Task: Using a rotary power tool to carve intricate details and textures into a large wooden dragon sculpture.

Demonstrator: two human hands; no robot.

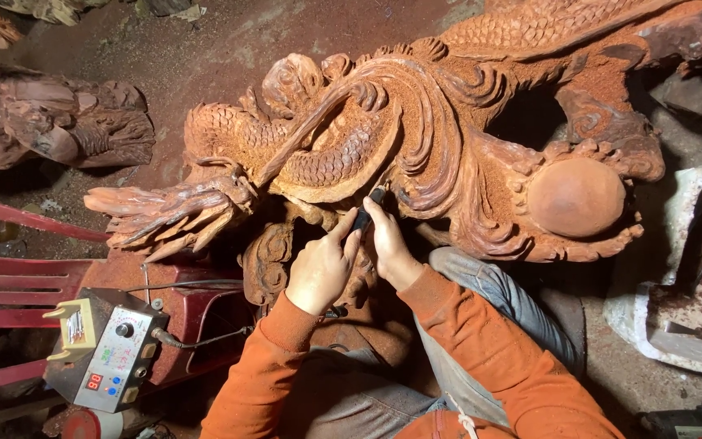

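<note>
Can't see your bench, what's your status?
Both hands on tool: left hand, right hand. Tip at carving. Nothing in the way.

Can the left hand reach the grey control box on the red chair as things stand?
Probably yes: the left hand is on the black tool, but the control box lies beside that arm, nothing between.

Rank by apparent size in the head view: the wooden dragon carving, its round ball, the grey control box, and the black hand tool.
1. Dragon carving
2. Control box, though it sits nearer the camera, so its lead over the ball is unsure
3. Ball
4. Hand tool, mostly hidden by both hands
</note>
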